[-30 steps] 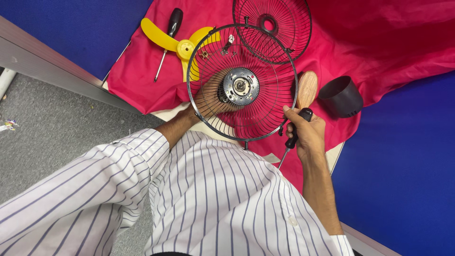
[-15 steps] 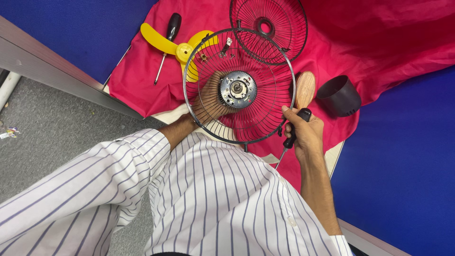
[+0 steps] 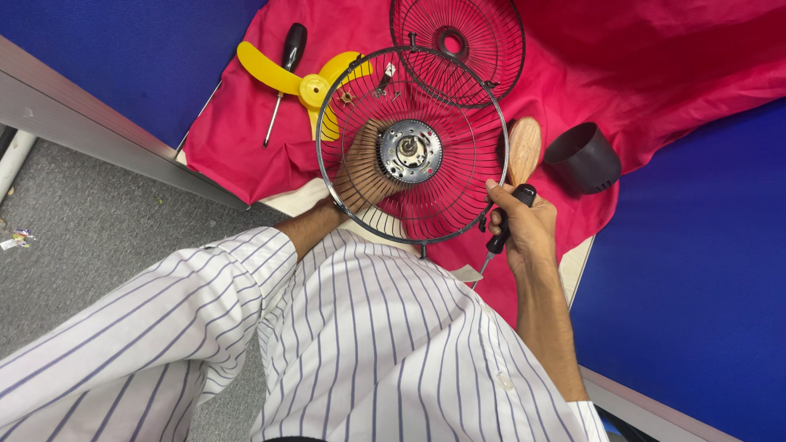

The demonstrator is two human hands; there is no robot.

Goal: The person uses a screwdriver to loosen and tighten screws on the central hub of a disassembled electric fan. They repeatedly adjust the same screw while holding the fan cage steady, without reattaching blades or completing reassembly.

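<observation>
left hand (image 3: 364,168) grips the fan guard (image 3: 412,144); right hand (image 3: 528,229) clasps a screwdriver (image 3: 501,233).

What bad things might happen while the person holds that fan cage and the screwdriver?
The left hand sits behind the wire guard, so fingers might get pinched between the wires. The right hand grips a screwdriver with its tip pointing towards the striped shirt; it might poke. The small screws on the red cloth might get lost.

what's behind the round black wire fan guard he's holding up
Behind the round black wire fan guard, through its spokes: the left hand gripping the motor, red cloth, and part of the yellow plastic fan blade. The silver motor hub covers whatever lies directly behind the centre.
</observation>
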